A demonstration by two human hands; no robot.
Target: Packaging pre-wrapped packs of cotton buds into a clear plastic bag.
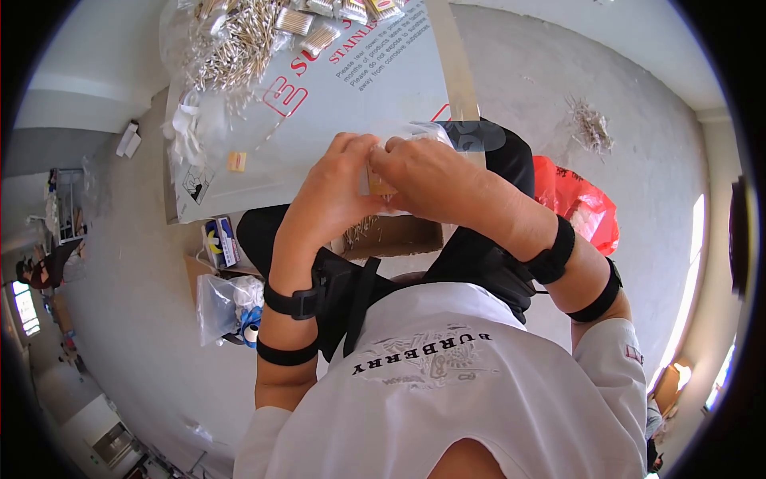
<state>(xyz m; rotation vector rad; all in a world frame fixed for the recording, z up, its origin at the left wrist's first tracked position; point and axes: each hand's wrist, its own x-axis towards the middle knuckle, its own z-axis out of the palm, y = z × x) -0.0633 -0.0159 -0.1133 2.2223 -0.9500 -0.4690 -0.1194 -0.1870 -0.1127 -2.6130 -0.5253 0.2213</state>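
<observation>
Just past the table's near edge, my two hands meet. Both are closed on a small clear plastic bag (pixel 375 180) with a yellowish card in it. My left hand (pixel 331 185) pinches it from the left, and my right hand (pixel 435 177) has curled fingers at its top right. The fingers partly hide the bag. Below them, between my legs, an open cardboard box (pixel 399 237) has loose thin sticks at its left side. On the table lie a heap of loose cotton swabs (pixel 243 49), a filled swab pack (pixel 321 39) and a small yellow card (pixel 236 161).
Silver printed film covers the table (pixel 351 104). Crumpled clear plastic (pixel 185 124) lies at its left edge. A red plastic bag (pixel 576 203) and scattered sticks (pixel 590 126) are on the floor to the right. At left stand blue-white boxes (pixel 221 242) and a clear bag (pixel 215 307).
</observation>
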